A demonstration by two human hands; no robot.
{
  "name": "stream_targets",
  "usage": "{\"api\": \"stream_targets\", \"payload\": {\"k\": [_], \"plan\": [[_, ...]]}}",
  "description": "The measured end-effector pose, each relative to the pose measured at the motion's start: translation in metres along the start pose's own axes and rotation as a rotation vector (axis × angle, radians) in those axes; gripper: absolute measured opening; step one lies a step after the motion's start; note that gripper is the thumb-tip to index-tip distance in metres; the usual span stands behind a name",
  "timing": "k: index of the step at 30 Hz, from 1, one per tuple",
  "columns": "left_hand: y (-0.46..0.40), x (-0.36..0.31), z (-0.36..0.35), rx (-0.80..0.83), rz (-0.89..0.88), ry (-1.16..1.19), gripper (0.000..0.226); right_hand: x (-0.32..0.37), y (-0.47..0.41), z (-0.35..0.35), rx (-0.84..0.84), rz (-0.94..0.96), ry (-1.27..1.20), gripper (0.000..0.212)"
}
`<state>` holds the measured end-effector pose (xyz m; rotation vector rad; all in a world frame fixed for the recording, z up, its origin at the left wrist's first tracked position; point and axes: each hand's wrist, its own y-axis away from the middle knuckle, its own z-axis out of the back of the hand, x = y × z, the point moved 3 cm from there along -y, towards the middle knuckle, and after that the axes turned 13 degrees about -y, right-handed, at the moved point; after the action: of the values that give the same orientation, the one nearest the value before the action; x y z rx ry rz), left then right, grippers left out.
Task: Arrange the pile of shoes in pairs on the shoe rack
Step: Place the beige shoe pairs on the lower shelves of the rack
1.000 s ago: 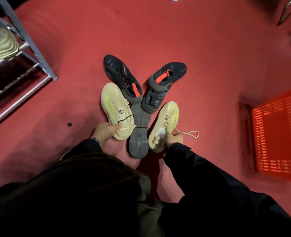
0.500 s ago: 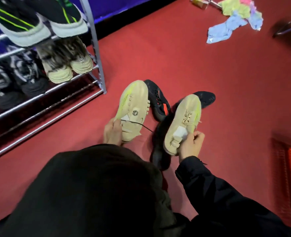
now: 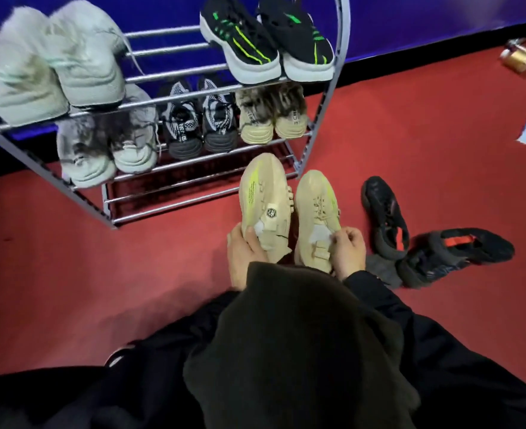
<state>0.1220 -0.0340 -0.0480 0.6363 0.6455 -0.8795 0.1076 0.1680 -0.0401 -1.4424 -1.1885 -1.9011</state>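
Both hands now lift the 2 tan shoes [image 3: 289,209] off the floor toward the shoe rack [image 3: 193,168], which holds 5 pairs; left hand [image 3: 244,258] and right hand [image 3: 350,252] each hold 1

Each hand holds one beige shoe by its heel end: the left hand [image 3: 243,258] grips the left shoe [image 3: 265,202], the right hand [image 3: 350,253] the right shoe [image 3: 316,212], side by side with toes toward the rack [image 3: 333,97]. The rack's upper shelves carry paired shoes. Two black shoes [image 3: 385,215] lie on the red floor [image 3: 425,134] to the right.
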Motion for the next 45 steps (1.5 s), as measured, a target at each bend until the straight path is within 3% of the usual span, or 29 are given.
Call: {"api": "stream_targets", "payload": {"k": [5, 12, 15, 19, 26, 31, 36, 39, 45], "plan": [[-0.029, -0.009, 0.018, -0.176, 0.034, 0.088, 0.036, 0.006, -0.017, -0.017, 0.040, -0.013, 0.041, 0.017], [-0.052, 0.031, 0.047, -0.116, -0.156, -0.245, 0.030, 0.022, -0.032, -0.046, 0.161, 0.022, 0.196, 0.016], [-0.060, 0.055, 0.061, -0.111, -0.109, -0.333, 0.031, 0.031, -0.032, -0.064, 0.246, 0.041, 0.262, 0.017], [-0.060, 0.090, 0.082, -0.184, 0.130, -0.197, 0.032, 0.028, -0.023, -0.093, 0.325, -0.001, 0.285, 0.017], [-0.107, 0.094, 0.108, -0.398, 0.571, 0.206, 0.039, 0.015, -0.026, -0.123, 0.414, -0.096, 0.290, 0.014], [-0.137, 0.089, 0.134, -0.418, 0.439, 0.223, 0.047, 0.005, -0.032, -0.147, 0.457, -0.195, 0.192, 0.016], [-0.176, 0.097, 0.154, -0.462, 0.511, 0.259, 0.048, -0.003, -0.036, -0.184, 0.464, -0.277, 0.113, 0.014], [-0.185, 0.118, 0.149, -0.455, 0.525, 0.342, 0.042, -0.019, -0.035, -0.186, 0.521, -0.346, 0.186, 0.008], [-0.189, 0.124, 0.128, -0.340, 0.533, 0.649, 0.032, -0.068, -0.019, -0.145, 0.566, -0.317, 0.486, 0.033]]}}
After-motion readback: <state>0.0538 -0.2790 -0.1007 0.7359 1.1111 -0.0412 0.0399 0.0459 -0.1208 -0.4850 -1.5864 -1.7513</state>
